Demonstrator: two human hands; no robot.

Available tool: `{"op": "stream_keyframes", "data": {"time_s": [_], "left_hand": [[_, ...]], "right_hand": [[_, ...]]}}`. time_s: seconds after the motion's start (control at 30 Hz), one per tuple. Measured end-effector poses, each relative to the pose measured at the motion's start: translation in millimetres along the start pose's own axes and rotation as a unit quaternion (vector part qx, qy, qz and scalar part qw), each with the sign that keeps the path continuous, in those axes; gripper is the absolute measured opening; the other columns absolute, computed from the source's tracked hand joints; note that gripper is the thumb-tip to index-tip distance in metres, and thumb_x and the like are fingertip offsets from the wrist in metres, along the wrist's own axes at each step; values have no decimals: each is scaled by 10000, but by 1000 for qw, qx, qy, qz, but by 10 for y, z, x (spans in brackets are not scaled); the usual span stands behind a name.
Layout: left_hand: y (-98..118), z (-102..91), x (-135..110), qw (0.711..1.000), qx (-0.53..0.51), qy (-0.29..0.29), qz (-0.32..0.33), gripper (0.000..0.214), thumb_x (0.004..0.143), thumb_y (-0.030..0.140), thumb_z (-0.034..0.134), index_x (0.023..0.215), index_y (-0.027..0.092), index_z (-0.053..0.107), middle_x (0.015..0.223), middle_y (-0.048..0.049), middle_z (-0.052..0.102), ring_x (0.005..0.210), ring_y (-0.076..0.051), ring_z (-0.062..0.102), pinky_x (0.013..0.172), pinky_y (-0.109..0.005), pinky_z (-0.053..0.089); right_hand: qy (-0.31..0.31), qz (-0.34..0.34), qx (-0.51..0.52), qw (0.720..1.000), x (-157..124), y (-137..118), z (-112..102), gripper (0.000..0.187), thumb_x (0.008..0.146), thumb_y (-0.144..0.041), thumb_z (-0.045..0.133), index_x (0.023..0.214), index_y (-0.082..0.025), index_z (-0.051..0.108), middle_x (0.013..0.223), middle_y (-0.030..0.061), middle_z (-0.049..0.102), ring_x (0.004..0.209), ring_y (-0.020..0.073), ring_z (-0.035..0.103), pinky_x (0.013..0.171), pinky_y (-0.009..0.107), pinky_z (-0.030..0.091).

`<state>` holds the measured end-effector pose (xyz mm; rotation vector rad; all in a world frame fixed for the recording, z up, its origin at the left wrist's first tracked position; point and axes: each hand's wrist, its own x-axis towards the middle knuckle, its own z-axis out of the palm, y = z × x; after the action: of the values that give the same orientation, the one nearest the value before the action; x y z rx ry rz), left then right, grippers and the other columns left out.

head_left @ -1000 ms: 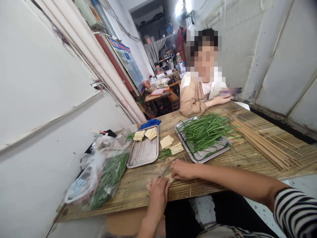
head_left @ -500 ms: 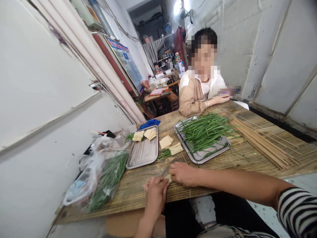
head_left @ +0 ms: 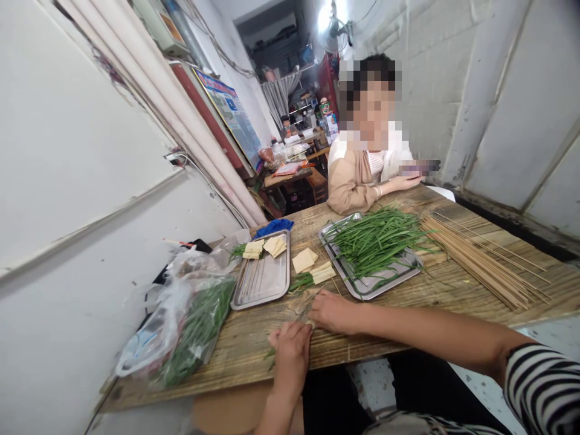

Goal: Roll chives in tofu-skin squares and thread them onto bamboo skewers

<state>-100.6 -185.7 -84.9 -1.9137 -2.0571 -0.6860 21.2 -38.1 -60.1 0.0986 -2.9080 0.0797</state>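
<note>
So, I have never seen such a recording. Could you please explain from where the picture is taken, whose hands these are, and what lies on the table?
No machine is here: a person works with two bare hands, and the camera is worn on their head, looking forward and down. The left hand and right hand are close together at a small pale piece, mostly hidden. On the wooden table are a metal tray with pale sheets, another tray heaped with green leaves, a bundle of sticks, and a bag of greens. Another person sits across the table.
</note>
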Motion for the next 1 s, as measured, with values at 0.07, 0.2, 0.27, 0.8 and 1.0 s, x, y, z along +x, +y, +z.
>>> {"op": "stream_keyframes", "data": {"time_s": [0.07,0.2,0.27,0.8,1.0], "left_hand": [[7,-46,51,1000,-2,-14,-12,242,892,206,476,856,261,709,758,-12,693,726,-166,579,685,-324,326],[-15,-97,152,999,-4,-50,-18,251,876,199,491,826,278,724,737,-9,703,710,-173,588,671,-330,316],[-11,-90,166,999,10,-48,-20,252,867,180,496,818,277,724,749,-10,708,716,-178,588,676,-336,311],[-29,63,79,999,27,24,14,196,898,212,488,951,251,672,883,-36,725,811,-171,620,778,-349,312],[-23,119,162,997,63,15,43,218,906,211,448,868,218,663,784,-31,704,721,-167,592,711,-318,356]], "right_hand": [[25,-3,-8,1000,-38,-29,0,210,913,-249,481,844,-148,652,828,63,627,801,177,489,760,325,333],[5,-13,4,1000,-25,-17,1,194,896,-231,506,801,-147,653,837,60,620,845,187,490,762,322,337],[-14,2,16,1000,21,16,1,196,888,-237,515,789,-151,660,829,57,620,860,194,494,757,324,342],[-22,318,-55,946,-5,249,-192,185,855,-124,479,879,-76,655,864,156,654,941,251,555,797,358,378],[-45,381,-60,922,89,180,-92,297,853,-34,392,1081,0,580,894,213,664,867,256,629,676,322,439]]}}
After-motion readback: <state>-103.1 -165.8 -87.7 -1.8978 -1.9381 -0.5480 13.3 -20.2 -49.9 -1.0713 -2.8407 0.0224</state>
